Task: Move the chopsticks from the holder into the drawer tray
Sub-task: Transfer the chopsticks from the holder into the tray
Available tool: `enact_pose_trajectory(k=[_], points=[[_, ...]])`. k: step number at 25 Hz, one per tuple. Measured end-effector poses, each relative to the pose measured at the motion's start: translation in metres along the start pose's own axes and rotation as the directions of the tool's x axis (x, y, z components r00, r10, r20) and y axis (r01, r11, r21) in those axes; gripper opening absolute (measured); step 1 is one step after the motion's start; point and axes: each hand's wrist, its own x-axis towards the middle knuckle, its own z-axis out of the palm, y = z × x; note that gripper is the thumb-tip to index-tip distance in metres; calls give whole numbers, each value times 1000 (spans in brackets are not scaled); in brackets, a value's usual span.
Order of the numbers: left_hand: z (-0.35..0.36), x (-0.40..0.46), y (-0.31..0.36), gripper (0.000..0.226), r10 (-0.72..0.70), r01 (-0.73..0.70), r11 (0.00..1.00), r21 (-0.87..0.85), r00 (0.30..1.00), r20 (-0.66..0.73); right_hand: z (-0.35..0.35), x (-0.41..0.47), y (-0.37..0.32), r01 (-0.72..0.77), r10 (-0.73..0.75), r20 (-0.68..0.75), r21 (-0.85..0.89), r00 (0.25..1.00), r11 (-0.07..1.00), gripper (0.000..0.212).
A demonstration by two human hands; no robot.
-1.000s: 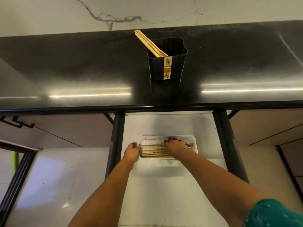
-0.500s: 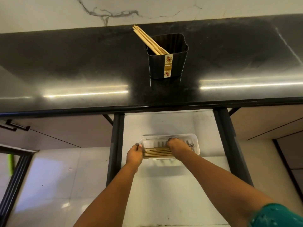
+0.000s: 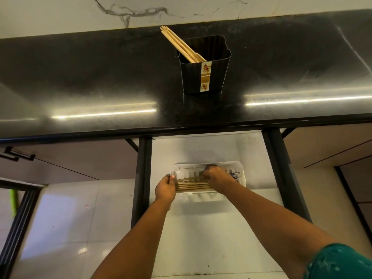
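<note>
We see a black ribbed holder (image 3: 204, 75) w/ white-orange label, pale tan chopsticks (image 3: 179, 44), glossy black counter (image 3: 90, 77), white tray (image 3: 240, 170), grey-veined white wall (image 3: 60, 15), teal sleeve (image 3: 340, 262).

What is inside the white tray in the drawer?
The white tray holds chopsticks lying flat. The right hand covers their right ends; small items behind it are unclear.

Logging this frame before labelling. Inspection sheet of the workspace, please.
Surface: glossy black countertop; open white drawer below.
Job's things: black holder upright on the counter, chopsticks leaning in it; more chopsticks lying flat in the white tray.
Clutter: small dark items at the tray's right end, unclear.
Grippers: left hand at the tray's left rim; right hand over the tray's chopsticks.
Cables: nothing seen.
Surroundings: marble wall, cabinet fronts, tiled floor.
</note>
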Motion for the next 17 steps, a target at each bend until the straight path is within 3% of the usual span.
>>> enact_pose_trajectory(k=[10,17], points=[[0,2,-3,39,22,-22,1000,8,1000,6,0,5,-4,51,-38,78,-171,996,984,33],[1,7,-9,36,50,-50,999,10,999,0,4,13,-17,19,-13,42,-149,999,989,32]])
